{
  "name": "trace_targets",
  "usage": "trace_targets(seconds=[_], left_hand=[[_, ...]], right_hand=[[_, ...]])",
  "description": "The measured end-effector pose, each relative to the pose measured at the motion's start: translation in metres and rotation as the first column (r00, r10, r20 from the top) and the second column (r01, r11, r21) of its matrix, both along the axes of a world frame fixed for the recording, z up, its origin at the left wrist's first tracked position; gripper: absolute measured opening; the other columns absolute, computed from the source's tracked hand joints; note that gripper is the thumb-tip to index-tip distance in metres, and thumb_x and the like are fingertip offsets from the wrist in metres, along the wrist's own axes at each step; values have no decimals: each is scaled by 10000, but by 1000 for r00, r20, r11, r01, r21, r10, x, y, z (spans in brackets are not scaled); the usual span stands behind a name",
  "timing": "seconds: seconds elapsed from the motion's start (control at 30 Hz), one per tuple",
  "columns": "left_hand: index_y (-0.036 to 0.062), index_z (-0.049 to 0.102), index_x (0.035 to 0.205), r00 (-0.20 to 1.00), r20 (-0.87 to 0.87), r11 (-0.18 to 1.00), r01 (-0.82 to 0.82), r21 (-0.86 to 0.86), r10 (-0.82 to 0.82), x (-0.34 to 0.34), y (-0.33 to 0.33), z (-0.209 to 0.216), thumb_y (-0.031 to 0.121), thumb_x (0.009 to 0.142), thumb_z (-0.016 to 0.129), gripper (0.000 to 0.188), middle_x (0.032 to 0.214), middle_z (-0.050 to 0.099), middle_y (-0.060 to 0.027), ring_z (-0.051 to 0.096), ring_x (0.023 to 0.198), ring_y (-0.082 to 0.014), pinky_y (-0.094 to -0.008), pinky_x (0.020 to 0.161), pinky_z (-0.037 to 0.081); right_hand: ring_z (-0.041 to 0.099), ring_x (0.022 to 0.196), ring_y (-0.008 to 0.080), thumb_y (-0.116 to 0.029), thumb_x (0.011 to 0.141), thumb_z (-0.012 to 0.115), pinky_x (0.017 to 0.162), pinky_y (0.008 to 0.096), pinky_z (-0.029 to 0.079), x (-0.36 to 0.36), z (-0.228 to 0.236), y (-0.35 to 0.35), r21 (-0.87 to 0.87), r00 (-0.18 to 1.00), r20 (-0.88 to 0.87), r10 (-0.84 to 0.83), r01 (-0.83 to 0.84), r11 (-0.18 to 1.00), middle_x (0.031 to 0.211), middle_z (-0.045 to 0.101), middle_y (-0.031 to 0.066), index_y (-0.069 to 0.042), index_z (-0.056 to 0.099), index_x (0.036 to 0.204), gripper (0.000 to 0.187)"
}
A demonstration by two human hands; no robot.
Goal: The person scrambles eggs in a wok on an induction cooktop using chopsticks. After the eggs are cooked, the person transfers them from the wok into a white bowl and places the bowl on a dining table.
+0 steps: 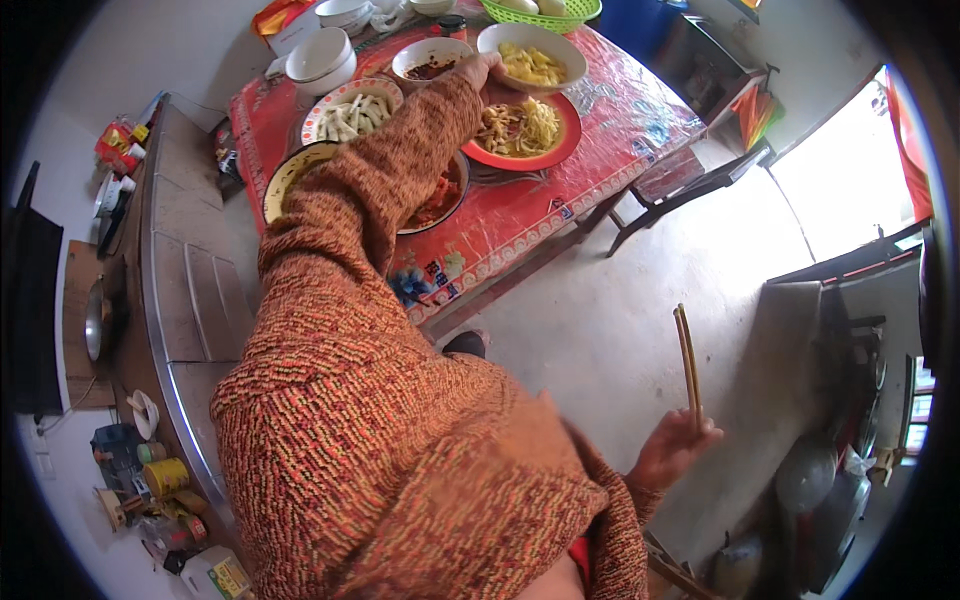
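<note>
My left arm, in a brown-orange knit sleeve, reaches over the table. At its end my left hand (484, 70) is closed at the near-left rim of a white bowl (572, 72) holding yellow pieces (530, 64); its fingertips are partly hidden. Just below this hand lies a red-rimmed plate (566, 140) with pale shreds and brown strips. Left of the hand stands a white bowl of dark red sauce (430, 68). Out to the right, away from the table, my right hand (676, 448) grips a pair of chopsticks (688, 358), their tips pointing up.
A patterned plate of pale strips (352, 116), a yellow enamel dish (285, 186) and stacked white bowls (320, 62) crowd the table's left. A green basket (560, 18) sits at the back. Beside the red-covered table (625, 110) stands a dark bench (690, 187). A counter (190, 240) runs along the left.
</note>
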State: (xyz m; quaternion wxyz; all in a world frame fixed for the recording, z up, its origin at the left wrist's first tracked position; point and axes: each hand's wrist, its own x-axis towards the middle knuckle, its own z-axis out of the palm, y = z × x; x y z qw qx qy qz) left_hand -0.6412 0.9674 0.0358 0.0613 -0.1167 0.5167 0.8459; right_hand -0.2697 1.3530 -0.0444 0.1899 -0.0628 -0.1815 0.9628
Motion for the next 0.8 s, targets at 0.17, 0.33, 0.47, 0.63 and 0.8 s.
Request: trace_targets(seconds=[0.17, 0.33, 0.47, 0.63, 0.8], left_hand=[[-92, 403, 1024, 998, 24, 998, 58, -28, -57, -107, -35, -50, 145, 821, 411, 311, 938, 572, -252, 634, 735, -344, -426, 600, 579], [-45, 400, 1095, 996, 79, 995, -23, -94, 31, -163, -37, -83, 167, 803, 441, 363, 933, 586, -233, 636, 657, -357, -416, 551, 576], [-31, 404, 1083, 982, 158, 986, -80, -144, 102, -178, -36, -83, 159, 796, 458, 348, 935, 579, -246, 633, 641, -367, -430, 543, 576], [-60, 327, 1131, 982, 177, 995, -49, -82, 63, -188, -45, -93, 119, 846, 410, 347, 1044, 528, -265, 606, 844, -397, -499, 572, 570], [-77, 269, 1225, 982, 162, 990, -83, -111, 101, -186, -41, -92, 25, 827, 391, 428, 1037, 538, -260, 602, 853, -393, -487, 608, 575]], right_hand=[[581, 819, 198, -333, 933, 402, 698, 345, 505, -12, 6, -1, 68, 998, -28, -50, 52, 996, 924, 575, 73, -84, 523, 849, 289], [597, 857, 215, -333, 933, 400, 719, 345, 524, -20, 21, -18, 152, 992, 18, -122, 118, 981, 915, 587, 85, -79, 519, 847, 293], [599, 857, 221, -327, 933, 402, 721, 352, 531, -29, 20, -22, 125, 985, 77, -156, 146, 981, 917, 590, 89, -74, 516, 841, 292], [598, 849, 221, -321, 933, 406, 716, 350, 532, -43, 20, -25, 94, 990, 79, -120, 112, 989, 917, 599, 93, -70, 513, 830, 292], [598, 830, 218, -316, 929, 419, 702, 343, 526, -49, 18, -28, 98, 981, 143, -134, 120, 988, 912, 603, 86, -76, 519, 828, 279]])
